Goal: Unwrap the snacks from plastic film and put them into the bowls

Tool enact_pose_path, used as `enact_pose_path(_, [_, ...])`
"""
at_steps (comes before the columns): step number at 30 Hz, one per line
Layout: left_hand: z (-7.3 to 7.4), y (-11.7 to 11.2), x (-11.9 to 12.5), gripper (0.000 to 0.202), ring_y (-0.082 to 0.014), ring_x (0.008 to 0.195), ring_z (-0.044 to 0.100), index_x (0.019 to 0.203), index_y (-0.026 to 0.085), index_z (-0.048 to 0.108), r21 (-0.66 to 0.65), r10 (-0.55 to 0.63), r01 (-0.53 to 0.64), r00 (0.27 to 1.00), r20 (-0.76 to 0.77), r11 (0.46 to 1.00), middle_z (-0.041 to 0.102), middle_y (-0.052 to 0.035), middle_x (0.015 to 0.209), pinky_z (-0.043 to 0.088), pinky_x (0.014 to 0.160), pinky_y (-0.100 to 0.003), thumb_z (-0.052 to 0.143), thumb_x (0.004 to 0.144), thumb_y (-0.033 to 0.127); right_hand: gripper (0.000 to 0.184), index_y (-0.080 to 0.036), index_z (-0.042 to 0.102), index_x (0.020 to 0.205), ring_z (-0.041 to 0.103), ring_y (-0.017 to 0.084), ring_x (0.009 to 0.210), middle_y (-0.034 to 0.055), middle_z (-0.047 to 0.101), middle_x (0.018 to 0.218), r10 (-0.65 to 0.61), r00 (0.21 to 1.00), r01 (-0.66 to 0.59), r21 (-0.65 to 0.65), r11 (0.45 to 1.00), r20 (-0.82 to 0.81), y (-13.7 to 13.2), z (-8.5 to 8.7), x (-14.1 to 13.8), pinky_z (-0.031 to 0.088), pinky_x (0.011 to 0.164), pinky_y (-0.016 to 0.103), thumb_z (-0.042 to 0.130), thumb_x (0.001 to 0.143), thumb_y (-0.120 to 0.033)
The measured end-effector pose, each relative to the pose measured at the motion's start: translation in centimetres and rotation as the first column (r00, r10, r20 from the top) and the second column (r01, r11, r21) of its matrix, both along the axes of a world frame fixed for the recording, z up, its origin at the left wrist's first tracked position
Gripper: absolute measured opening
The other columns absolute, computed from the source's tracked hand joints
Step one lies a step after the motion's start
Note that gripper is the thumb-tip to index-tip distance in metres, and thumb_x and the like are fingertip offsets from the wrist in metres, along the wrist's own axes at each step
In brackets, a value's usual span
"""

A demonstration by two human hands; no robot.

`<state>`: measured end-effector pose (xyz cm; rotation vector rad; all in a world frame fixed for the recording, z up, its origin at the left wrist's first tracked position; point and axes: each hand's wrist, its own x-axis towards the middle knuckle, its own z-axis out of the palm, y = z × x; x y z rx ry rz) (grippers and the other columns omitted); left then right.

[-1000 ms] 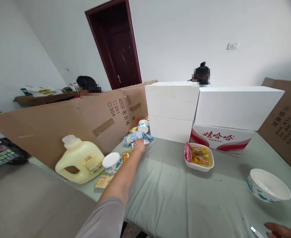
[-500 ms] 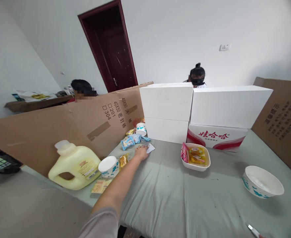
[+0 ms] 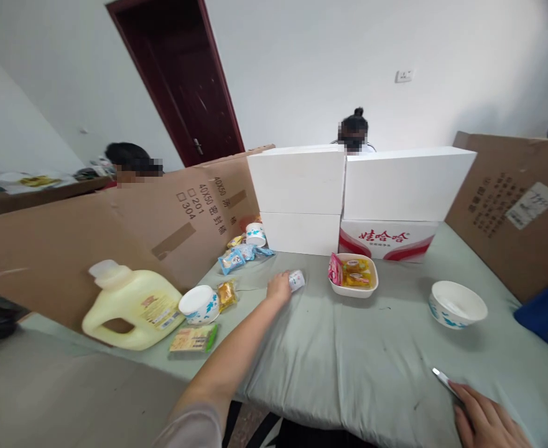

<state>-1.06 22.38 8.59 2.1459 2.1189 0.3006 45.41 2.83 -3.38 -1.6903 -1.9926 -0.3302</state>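
Note:
My left hand point(image 3: 279, 289) reaches across the table, its fingers closed round a small white printed packet point(image 3: 297, 280) that shows past them. To its right sits a white tray point(image 3: 354, 292) holding a pink packet point(image 3: 335, 270) and yellow packets point(image 3: 357, 275). Low at the right, my right hand point(image 3: 488, 415) is closed on a slim silver tool point(image 3: 442, 379); its tip points away to the left and its kind is unclear. Ahead of that hand stands a white paper bowl point(image 3: 458, 305) with blue leaf print.
At left are a yellow jug point(image 3: 131, 305), a paper bowl point(image 3: 199, 305), a gold packet point(image 3: 227, 294) and a flat packet point(image 3: 192, 340). Blue packets point(image 3: 231, 260) lie farther back. White boxes point(image 3: 297, 186) and cardboard panels point(image 3: 171, 211) wall the table. Two people sit beyond.
My left hand has moved right and towards me, lifting the white packet away from the blue packets. My right hand has come into view with the silver tool. The camera view has shifted right.

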Motion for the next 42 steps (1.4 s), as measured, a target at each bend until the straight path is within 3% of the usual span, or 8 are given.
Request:
enact_pose_path(6, [-6.4, -12.8, 11.8, 0.033, -0.0258, 0.105, 0.056, 0.120, 0.022, 0.058, 0.258, -0.472, 0.467, 0.880, -0.048, 0.846, 0.063, -0.0076, 0.113, 0.045, 0.094, -0.045, 0.047, 0.091, 0.011, 0.039, -0.024, 0.060, 0.118, 0.061, 0.024, 0.094, 0.0055, 0.068, 0.106, -0.019, 0.998, 0.018, 0.010, 1.000, 0.053, -0.7, 2.0, -1.2, 0.044, 0.079, 0.039, 0.040, 0.088, -0.039])
enact_pose_path(12, [-9.9, -20.6, 14.5, 0.050, -0.0315, 0.124, 0.047, 0.133, 0.018, 0.048, 0.451, -0.501, 0.440, 0.866, 0.017, 0.777, 0.055, -0.0120, 0.130, 0.044, 0.102, -0.051, 0.050, 0.084, 0.013, 0.031, -0.023, 0.063, 0.112, 0.059, 0.023, 0.090, 0.0067, 0.067, 0.098, 0.065, 0.997, -0.067, -0.031, 0.997, -0.049, -0.2, 2.4, -0.8, 0.046, 0.079, 0.039, 0.041, 0.091, -0.029])
enact_pose_path(16, [-9.5, -20.7, 13.8, 0.052, -0.0317, 0.128, 0.044, 0.135, 0.016, 0.046, 0.467, -0.506, 0.427, 0.861, 0.051, 0.775, 0.052, -0.0147, 0.131, 0.047, 0.101, -0.050, 0.048, 0.083, 0.012, 0.031, -0.023, 0.061, 0.114, 0.057, 0.022, 0.096, 0.0069, 0.065, 0.103, 0.235, 0.952, -0.250, -0.055, 0.967, -0.196, 1.7, 5.8, -6.0, 0.047, 0.085, 0.038, 0.041, 0.090, -0.018])
enact_pose_path(21, [-9.9, -20.8, 13.7, 0.049, -0.0299, 0.121, 0.049, 0.132, 0.019, 0.048, 0.520, -0.494, 0.388, 0.866, 0.074, 0.760, 0.056, -0.0143, 0.118, 0.049, 0.098, -0.049, 0.045, 0.084, 0.010, 0.039, -0.024, 0.062, 0.113, 0.054, 0.021, 0.095, 0.0065, 0.064, 0.102, 0.558, 0.822, -0.563, -0.305, 0.768, -0.112, 3.7, 10.2, -16.0, 0.045, 0.083, 0.035, 0.045, 0.082, -0.005])
enact_pose_path(25, [-9.7, -21.2, 13.6, 0.037, -0.0275, 0.111, 0.055, 0.117, 0.020, 0.057, 0.552, -0.492, 0.361, 0.864, 0.105, 0.751, 0.058, -0.0133, 0.110, 0.048, 0.097, -0.047, 0.046, 0.083, 0.009, 0.035, -0.022, 0.064, 0.105, 0.053, 0.022, 0.090, 0.0056, 0.063, 0.093, 0.617, 0.786, -0.564, -0.443, 0.697, -0.030, 4.1, 10.5, -16.6, 0.044, 0.078, 0.034, 0.047, 0.080, -0.004])
enact_pose_path(34, [-7.2, -18.1, 9.9, 0.020, -0.0255, 0.105, 0.058, 0.102, 0.021, 0.062, 0.449, -0.332, 0.128, 0.849, 0.411, 0.884, 0.062, -0.0105, 0.109, 0.050, 0.089, -0.043, 0.051, 0.085, 0.020, 0.038, -0.024, 0.067, 0.105, 0.059, 0.023, 0.095, 0.0080, 0.066, 0.102, 0.333, 0.941, -0.332, -0.338, 0.881, -0.057, 2.4, 7.4, -2.2, 0.049, 0.083, 0.039, 0.040, 0.084, -0.009])
enact_pose_path(37, [-6.8, -17.2, 8.5, 0.014, -0.0187, 0.081, 0.062, 0.084, 0.020, 0.061, 0.358, -0.277, 0.070, 0.772, 0.571, 0.931, 0.064, -0.0053, 0.085, 0.053, 0.072, -0.031, 0.047, 0.087, 0.021, 0.026, -0.024, 0.064, 0.109, 0.057, 0.025, 0.104, 0.0098, 0.063, 0.112, 0.292, 0.948, -0.314, -0.215, 0.925, -0.129, 2.3, 7.7, -5.2, 0.048, 0.089, 0.044, 0.048, 0.089, -0.028])
enact_pose_path(42, [-6.5, -17.6, 7.9, 0.021, -0.0158, 0.069, 0.062, 0.082, 0.020, 0.062, 0.294, -0.197, -0.008, 0.724, 0.661, 0.956, 0.065, -0.0021, 0.076, 0.050, 0.064, -0.026, 0.049, 0.090, 0.034, 0.062, -0.025, 0.045, 0.135, 0.047, 0.028, 0.120, 0.0108, 0.051, 0.134, 0.455, 0.869, -0.492, -0.258, 0.831, -0.194, 2.8, 8.8, -14.8, 0.042, 0.099, 0.048, 0.067, 0.077, -0.032])
